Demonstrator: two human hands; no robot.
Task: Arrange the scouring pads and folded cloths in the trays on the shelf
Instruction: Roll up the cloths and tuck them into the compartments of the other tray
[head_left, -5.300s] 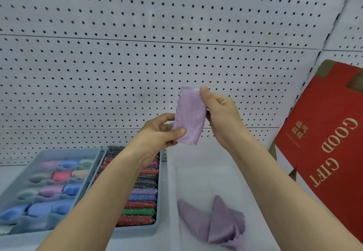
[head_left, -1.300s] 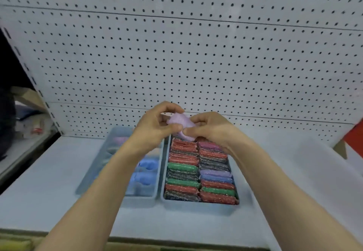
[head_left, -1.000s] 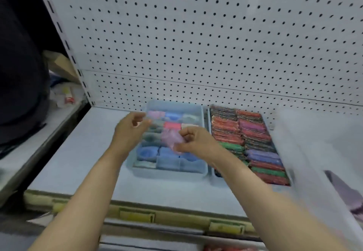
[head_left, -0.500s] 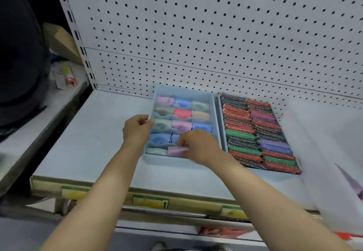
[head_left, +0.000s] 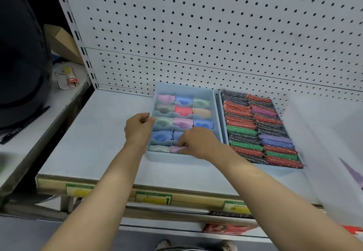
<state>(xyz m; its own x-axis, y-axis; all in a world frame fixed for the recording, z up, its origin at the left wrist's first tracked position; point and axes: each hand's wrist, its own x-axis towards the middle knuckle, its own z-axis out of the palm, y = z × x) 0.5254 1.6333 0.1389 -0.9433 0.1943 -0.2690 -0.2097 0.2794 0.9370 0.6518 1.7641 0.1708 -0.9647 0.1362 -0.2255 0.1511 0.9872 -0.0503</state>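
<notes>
Grey shelf (head_left: 94, 133), divided tray (head_left: 218, 117) — rolled lilac cloth (head_left: 176, 149) in grip of right hand (head_left: 198, 142); left hand (head_left: 138, 131) unclear.

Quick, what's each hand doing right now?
Left hand: fingers curled at the cloth tray's left wall; whether it grips cannot be told.
Right hand: pinching the purple cloth in the tray's front row.
</notes>
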